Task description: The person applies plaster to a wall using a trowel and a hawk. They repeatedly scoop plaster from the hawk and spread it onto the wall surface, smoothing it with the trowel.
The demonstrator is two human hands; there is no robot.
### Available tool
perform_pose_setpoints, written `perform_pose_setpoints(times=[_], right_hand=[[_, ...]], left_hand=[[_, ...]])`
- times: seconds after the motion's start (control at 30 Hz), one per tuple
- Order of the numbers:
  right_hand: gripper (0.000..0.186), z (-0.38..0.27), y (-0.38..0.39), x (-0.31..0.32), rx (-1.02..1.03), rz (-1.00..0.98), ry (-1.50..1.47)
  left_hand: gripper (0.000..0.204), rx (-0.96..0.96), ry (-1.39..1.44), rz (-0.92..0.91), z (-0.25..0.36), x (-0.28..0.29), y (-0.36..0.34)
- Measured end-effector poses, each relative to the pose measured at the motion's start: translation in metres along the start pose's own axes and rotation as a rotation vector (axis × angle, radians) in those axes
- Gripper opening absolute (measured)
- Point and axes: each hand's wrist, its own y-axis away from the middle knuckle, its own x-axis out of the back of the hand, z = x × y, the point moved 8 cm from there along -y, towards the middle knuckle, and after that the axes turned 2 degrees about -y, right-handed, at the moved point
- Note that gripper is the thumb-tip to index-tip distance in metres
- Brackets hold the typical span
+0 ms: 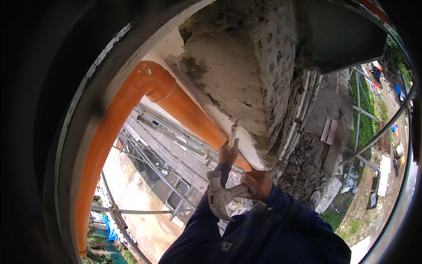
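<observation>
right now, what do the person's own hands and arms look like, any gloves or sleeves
The left hand and right hand are bare, no gloves. Long dark navy sleeves reach about the wrists, and a small pale marking shows on the matching dark top.

Grey platform [325, 103], right of centre in the frame, carrying a spread of dark, crumbled rubble [301, 169] with two pinkish slabs [329, 130] side by side at its upper right; ground [358, 209], far right of the frame, bearing a white panel [383, 176] and crumpled blue sheeting [399, 91]
</observation>
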Motion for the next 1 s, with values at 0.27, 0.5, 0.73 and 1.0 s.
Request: perform_pose_setpoints(times=[0.27, 0.5, 0.73, 1.0], right_hand=[[0.045, 0.066, 0.01, -0.026, -0.446, -0.038, 0.134], [0.043, 0.12, 0.012, -0.024, -0.443, 0.036, 0.23], [0.047, 0.019, -0.009, 0.007, -0.055, 0.094, -0.033], [0.044, 0.118, 0.038, -0.015, -0.516, 0.108, 0.088]], left_hand=[[0.037, -0.072, -0.067, 0.105, -0.028, -0.012, -0.002], [0.021, -0.278, -0.129, -0.019, -0.032, -0.015, -0.006], [0.031, 0.094, -0.117, -0.084, -0.04, -0.012, -0.009], [0.024, -0.013, 0.317, -0.057, -0.029, -0.011, -0.005]])
